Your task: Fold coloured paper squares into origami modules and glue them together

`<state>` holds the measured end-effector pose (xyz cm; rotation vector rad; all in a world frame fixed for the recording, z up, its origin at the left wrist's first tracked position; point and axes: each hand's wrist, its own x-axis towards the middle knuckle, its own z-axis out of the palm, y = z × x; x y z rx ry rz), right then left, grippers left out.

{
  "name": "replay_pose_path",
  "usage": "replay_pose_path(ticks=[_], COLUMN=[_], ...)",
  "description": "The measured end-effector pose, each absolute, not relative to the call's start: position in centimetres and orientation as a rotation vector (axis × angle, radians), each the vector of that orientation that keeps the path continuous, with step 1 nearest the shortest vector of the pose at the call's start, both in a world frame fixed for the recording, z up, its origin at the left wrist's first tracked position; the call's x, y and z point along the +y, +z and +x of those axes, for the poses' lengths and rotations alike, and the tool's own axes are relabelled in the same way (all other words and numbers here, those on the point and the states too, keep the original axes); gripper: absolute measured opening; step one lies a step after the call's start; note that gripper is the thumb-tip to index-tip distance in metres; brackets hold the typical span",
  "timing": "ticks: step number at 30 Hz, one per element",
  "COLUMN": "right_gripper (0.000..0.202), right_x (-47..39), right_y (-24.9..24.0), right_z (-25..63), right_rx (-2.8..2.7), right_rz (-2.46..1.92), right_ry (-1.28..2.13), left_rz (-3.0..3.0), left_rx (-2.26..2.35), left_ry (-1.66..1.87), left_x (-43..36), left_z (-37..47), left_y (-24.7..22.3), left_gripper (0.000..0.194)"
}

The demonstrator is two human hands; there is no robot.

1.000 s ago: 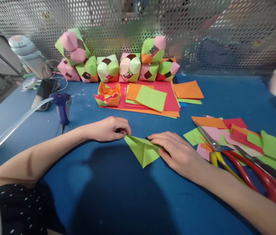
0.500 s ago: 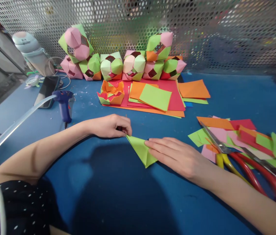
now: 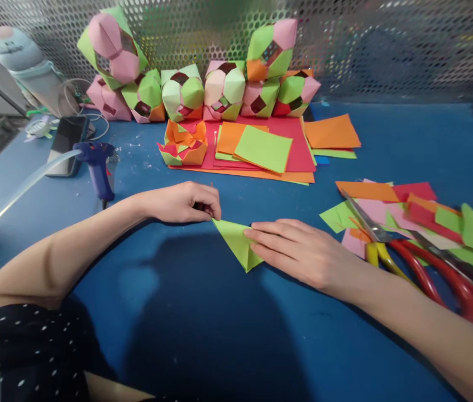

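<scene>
A green paper folded into a triangle [image 3: 236,241] lies on the blue table, its point toward me. My left hand [image 3: 192,202] has its fingers closed in a pinch at the paper's upper left corner. The fingertips there partly hide that corner. From the other side, my right hand [image 3: 297,248] lies flat with fingers stretched together, covering the right part of the triangle. A crease runs up from its lower point.
Origami balls [image 3: 181,92] stand along the perforated metal panel [image 3: 370,50]. Before them are an open orange paper piece [image 3: 184,144] and stacked sheets [image 3: 263,146]. Scissors [image 3: 423,273] rest on scraps [image 3: 366,192] at right. A glue gun [image 3: 98,167], phone [image 3: 66,146] and bottle [image 3: 24,64] are left.
The whole scene has shifted slightly upward as my view tilts. Both hands keep nearly the same pose on the green paper.
</scene>
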<state>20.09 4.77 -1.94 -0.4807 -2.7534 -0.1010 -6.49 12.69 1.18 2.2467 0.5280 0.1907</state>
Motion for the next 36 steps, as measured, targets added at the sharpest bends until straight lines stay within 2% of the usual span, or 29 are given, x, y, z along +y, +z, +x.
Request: replay_pose_path(ticks=[12, 15, 19, 36], right_gripper=[0.022, 0.022, 0.024, 0.026], right_x=[4.9, 4.9, 5.1, 5.2], right_y=[-1.9, -1.9, -1.8, -1.4], right_z=[20.0, 20.0, 20.0, 20.0], right_rx=[-2.772, -2.781, -2.814, -2.782], right_rz=[-0.469, -0.453, -0.439, -0.413], right_ry=[-0.133, -0.154, -0.177, -0.156], left_rz=[2.390, 2.596, 2.743, 2.762], left_rx=[0.490, 0.534, 0.363, 0.337], left_ry=[0.203, 0.280, 0.266, 0.295], left_x=[12.5, 10.9, 7.9, 6.6], left_z=[-6.3, -5.4, -3.7, -3.0], left_y=[1.6, 1.9, 1.8, 0.1], left_gripper=[0.022, 0.024, 0.024, 0.024])
